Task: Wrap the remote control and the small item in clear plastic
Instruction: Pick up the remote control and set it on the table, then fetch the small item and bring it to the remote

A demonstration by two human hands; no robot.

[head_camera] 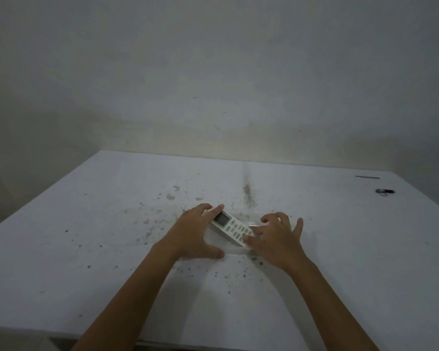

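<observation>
A white remote control (232,228) with a grey screen lies slanted on a sheet of clear plastic (228,248) in the middle of the white table (86,236). My left hand (195,231) rests against the remote's screen end, fingers spread, thumb pressing the plastic near its front edge. My right hand (276,236) covers the remote's button end with fingers apart, thumb touching the buttons. A small dark item (385,191) lies far off at the table's right side, apart from both hands.
The table top is stained with dark specks and a brown streak (249,193) behind the remote. A thin grey strip (367,177) lies near the far right corner. A bare wall stands behind the table.
</observation>
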